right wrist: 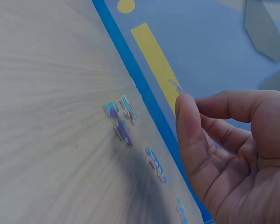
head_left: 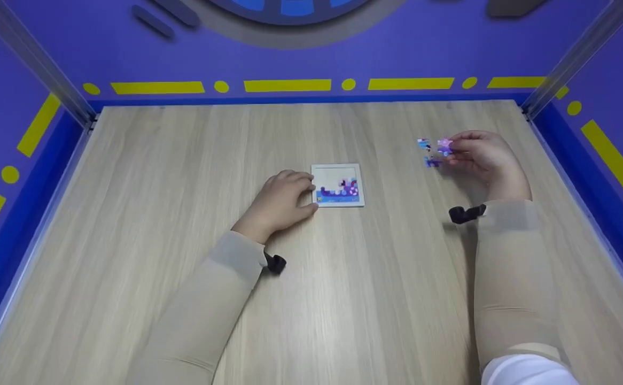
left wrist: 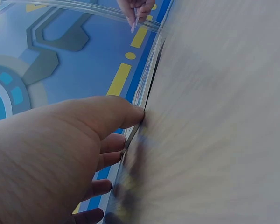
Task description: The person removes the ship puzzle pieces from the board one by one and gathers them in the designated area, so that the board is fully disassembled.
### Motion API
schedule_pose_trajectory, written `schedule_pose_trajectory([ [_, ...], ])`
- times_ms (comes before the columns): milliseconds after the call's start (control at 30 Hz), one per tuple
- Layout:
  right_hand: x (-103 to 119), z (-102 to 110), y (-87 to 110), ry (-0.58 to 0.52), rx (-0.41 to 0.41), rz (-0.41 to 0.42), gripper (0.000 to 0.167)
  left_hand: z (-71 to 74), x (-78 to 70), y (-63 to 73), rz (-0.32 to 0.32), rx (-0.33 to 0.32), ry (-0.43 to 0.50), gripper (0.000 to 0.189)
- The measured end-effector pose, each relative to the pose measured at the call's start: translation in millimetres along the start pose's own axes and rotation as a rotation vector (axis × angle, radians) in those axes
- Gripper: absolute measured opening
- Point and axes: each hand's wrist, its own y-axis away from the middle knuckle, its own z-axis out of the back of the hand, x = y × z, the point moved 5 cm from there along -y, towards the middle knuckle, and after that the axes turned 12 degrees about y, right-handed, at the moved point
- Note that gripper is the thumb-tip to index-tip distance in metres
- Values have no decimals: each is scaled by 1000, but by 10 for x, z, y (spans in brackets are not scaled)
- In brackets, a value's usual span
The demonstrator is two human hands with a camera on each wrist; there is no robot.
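Observation:
A square white puzzle frame (head_left: 337,203) lies on the table, its lower part filled with joined blue and purple pieces (head_left: 338,195). My left hand (head_left: 285,200) rests at the frame's left edge, with thumb and fingertips touching it and the fingers only slightly bent. Farther right, my right hand (head_left: 480,155) pinches a pink and purple puzzle piece (head_left: 444,146) between thumb and index finger. In the right wrist view that piece (right wrist: 176,86) is raised above the table, seen nearly edge-on.
Several loose puzzle pieces lie near my right hand, among them a purple and blue piece (right wrist: 122,130) and a striped blue piece (right wrist: 156,164). Blue and purple panels with yellow markings (head_left: 287,85) wall in the wooden table (head_left: 194,160) at the back and sides.

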Motion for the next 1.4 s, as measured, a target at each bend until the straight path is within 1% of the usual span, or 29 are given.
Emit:
schedule_pose_trajectory([
  [200, -75, 98, -17, 23, -89, -20, 25, -2, -6, -4, -1, 2, -4, 51],
  [333, -111, 143, -9, 99, -140, -48, 30, -1, -6, -2, 0, 5, -3, 51],
  [433, -142, 154, -11, 169, -165, -81, 32, -2, 1, -2, 4, 3, -1, 51],
  [533, -173, 161, -23, 212, -183, -100, 32, -6, 2, -1, 8, 2, 2, 51],
  [733, -227, 225, -63, 285, -195, -93, 34, -3, 0, -4, 10, 6, 4, 50],
  [800, -248, 244, -76, 294, -194, -90, 32, -2, 0, -6, 9, 6, 1, 50],
  [933, -277, 245, -93, 278, -186, -96, 28, -1, 3, -9, 2, -1, -4, 50],
  [1133, -291, 233, -97, 330, -177, -114, 35, -7, 14, -13, 0, -4, -4, 50],
  [1333, -296, 246, -83, 329, -187, -125, 27, -14, 20, -18, 5, -2, -2, 51],
  [1400, -295, 247, -80, 341, -187, -127, 27, -13, 22, -18, 7, -3, -1, 51],
])
